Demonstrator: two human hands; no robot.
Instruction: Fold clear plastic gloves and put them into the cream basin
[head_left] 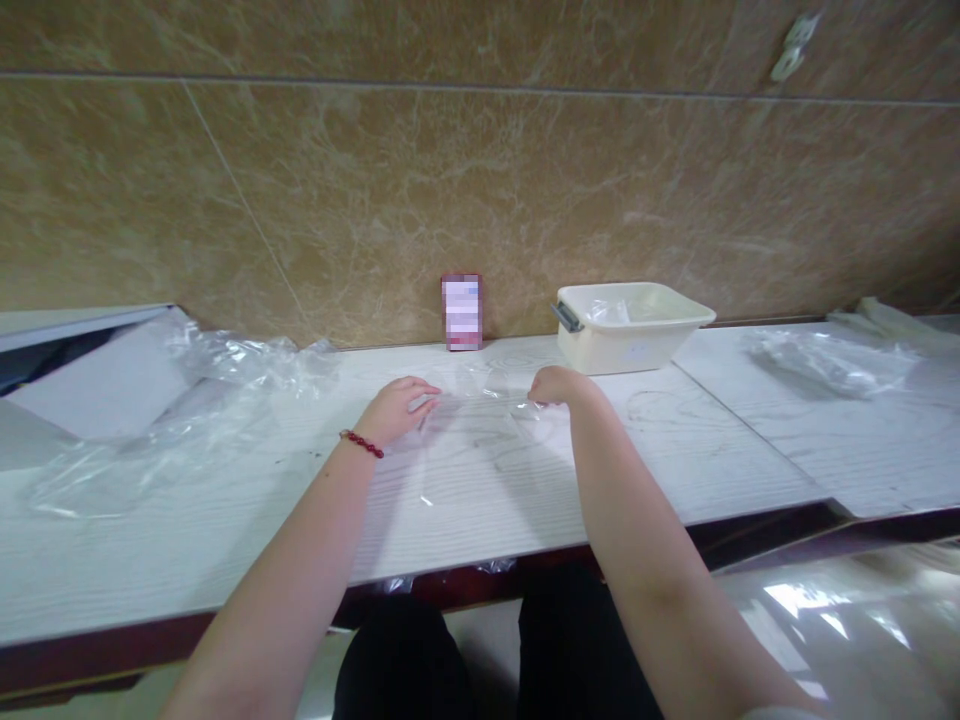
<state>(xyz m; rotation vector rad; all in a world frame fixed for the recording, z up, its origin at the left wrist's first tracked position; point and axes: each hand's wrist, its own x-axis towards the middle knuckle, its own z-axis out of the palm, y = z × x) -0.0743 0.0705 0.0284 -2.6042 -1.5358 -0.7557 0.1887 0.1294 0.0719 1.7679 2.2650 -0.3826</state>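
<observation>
A thin, clear plastic bag [489, 382] lies on the white wood-grain table between my hands, its outline hard to make out. My left hand [397, 408], with a dark red beaded bracelet [363, 444] at the wrist, hovers at the bag's left side; thumb and fingers are apart. My right hand [556, 386] is closed at the bag's right side, with clear film showing under the fingertips.
A phone [463, 314] leans upright on the marbled wall. Right of it stands a cream plastic bin [628, 345] with clear bags inside. Crumpled clear plastic [247, 362] lies left beside a white box [112, 385]; more plastic bags [832, 362] lie far right.
</observation>
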